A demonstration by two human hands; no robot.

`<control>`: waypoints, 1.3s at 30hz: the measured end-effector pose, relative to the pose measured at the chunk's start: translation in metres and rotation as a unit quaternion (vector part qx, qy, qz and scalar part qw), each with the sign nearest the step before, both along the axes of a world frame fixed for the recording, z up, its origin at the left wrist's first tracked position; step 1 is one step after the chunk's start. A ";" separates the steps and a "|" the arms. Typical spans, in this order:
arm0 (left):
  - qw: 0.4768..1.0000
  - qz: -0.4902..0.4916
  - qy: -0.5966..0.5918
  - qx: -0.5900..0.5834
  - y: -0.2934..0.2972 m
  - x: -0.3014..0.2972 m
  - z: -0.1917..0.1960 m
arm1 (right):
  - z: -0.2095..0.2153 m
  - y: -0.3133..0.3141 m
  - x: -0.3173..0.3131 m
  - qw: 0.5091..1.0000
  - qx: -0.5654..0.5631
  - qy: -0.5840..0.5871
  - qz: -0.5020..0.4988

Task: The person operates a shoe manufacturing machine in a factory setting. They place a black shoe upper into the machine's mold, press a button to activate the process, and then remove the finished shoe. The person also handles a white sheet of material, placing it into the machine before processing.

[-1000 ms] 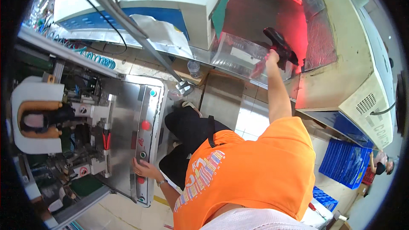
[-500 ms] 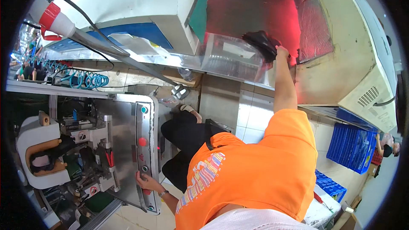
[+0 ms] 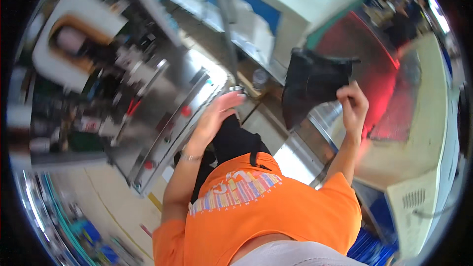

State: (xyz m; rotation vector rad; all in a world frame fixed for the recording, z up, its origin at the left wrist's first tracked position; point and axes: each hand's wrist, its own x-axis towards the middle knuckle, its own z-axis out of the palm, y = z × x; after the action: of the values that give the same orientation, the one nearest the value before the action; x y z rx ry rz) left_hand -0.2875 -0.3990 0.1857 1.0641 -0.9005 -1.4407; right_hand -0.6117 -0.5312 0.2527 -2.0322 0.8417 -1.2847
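Observation:
My right hand (image 3: 353, 103) is raised and grips the edge of a black piece of fabric (image 3: 311, 84), which hangs in the air in front of a red-lit surface (image 3: 374, 44). My left hand (image 3: 220, 113) is lifted with fingers loosely apart, holding nothing, near the corner of a grey metal machine panel (image 3: 167, 123) with red buttons. A bracelet sits on my left wrist. My orange shirt fills the lower middle of the view. The picture is blurred by motion.
A machine with a white and brown curved part (image 3: 69, 44) stands at the left. A metal pole (image 3: 224, 24) runs across the top. A beige table (image 3: 423, 118) and a white box (image 3: 419, 202) are at the right. Blue crates (image 3: 367, 246) sit low right.
My right hand has pulled the black fabric out of the clear bin and toward me. My left hand has left the machine panel's lower edge and risen. The view has swung sharply.

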 end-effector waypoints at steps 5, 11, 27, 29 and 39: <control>0.968 -0.126 0.212 -0.036 -0.003 0.036 0.025 | 0.022 0.043 0.105 0.961 -0.171 0.031 0.218; 0.969 0.007 0.245 0.025 0.063 0.094 0.072 | 0.013 0.072 0.186 0.901 -0.230 0.049 0.365; 0.932 0.065 -0.348 0.081 0.207 0.132 0.113 | 0.020 0.109 0.404 0.493 0.295 0.281 0.769; 0.930 0.095 -0.340 0.100 0.223 0.129 0.114 | 0.030 0.131 0.414 0.471 0.276 0.318 0.775; 0.989 -0.018 -0.126 0.077 0.262 0.142 0.112 | 0.072 0.185 0.414 0.331 0.253 0.453 0.788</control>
State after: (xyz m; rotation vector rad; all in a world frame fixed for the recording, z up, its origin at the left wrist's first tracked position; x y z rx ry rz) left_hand -0.1453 -0.1366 0.2973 1.3741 -1.0019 -1.4445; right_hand -0.1973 -0.3465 0.3243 -1.5436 -0.5784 1.1869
